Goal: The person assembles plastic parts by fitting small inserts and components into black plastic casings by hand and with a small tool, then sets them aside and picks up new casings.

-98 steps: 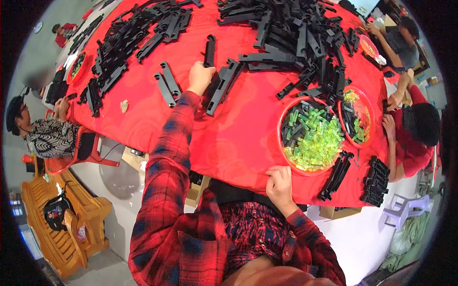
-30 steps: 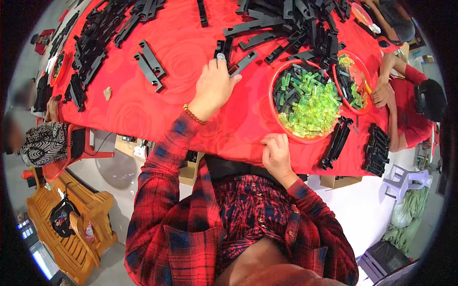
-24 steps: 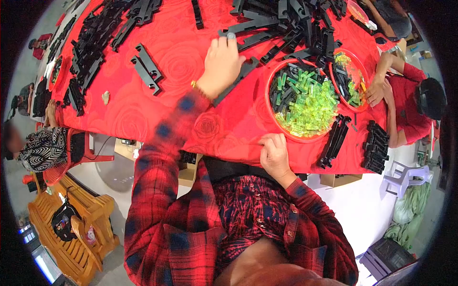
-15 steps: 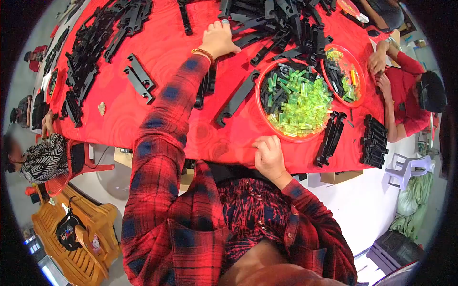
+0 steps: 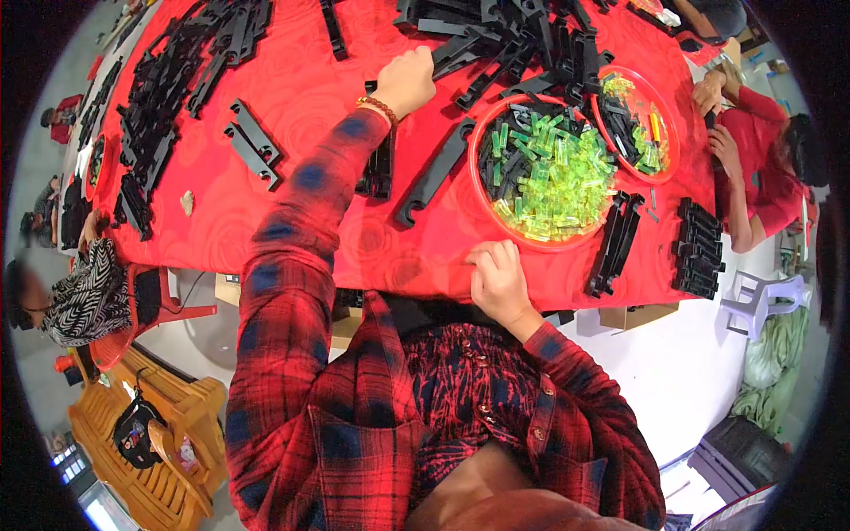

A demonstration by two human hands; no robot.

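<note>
My left hand [image 5: 405, 81], with a beaded bracelet at the wrist, is closed at the near edge of a pile of black plastic strips [image 5: 522, 44]. Its fingertips are hidden, so what it grips does not show. Below it, partly under the wrist, lie black strips [image 5: 379, 168], and a longer notched strip [image 5: 434, 173] lies slanted to their right. Close to the table's front edge, my right hand [image 5: 498, 281] is closed in a pinch; anything in it is too small to name. Just above it is a red-rimmed basket [image 5: 475, 181] of yellow-green translucent pieces [image 5: 567, 190] and black pieces.
A second red basket [image 5: 675, 146] holds similar pieces. Black strips are stacked at right [image 5: 698, 250], with a pair [image 5: 614, 243] beside them. More strips [image 5: 159, 106] heap at left. A person in red [image 5: 753, 159] works at the right; another person [image 5: 84, 292] sits at left.
My left hand has gone from spread fingers to a closed fist at the pile's edge. My right hand remains pinched by the table edge. The whole view has shifted slightly.
</note>
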